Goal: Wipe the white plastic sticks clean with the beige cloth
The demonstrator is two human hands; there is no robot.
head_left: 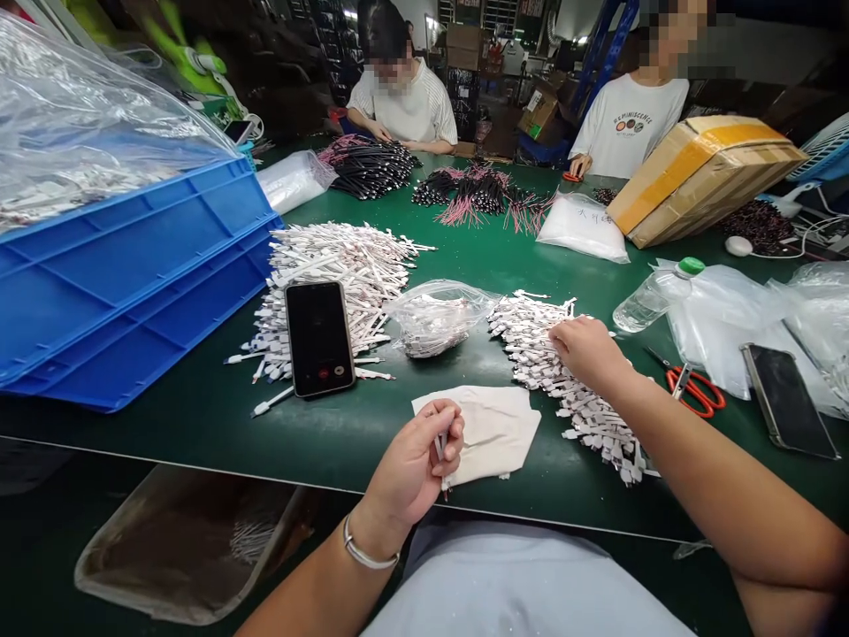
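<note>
My left hand, with a bracelet at the wrist, is closed on a short white cable above the near edge of a pale cloth. Much of that cable is hidden by the fingers. Over to the right, my right hand has its fingertips pressed together at a spread heap of short white cables with connectors. What those fingers pinch, if anything, cannot be made out. Between the two heaps lies a clear bag of white pieces. A bigger pile of white cables is behind a phone.
Blue crates stand at the left. Scissors, a bottle, another phone and plastic bags are at the right. A cardboard box tilts behind. Two people sit across the green table, beyond bundles of black cables.
</note>
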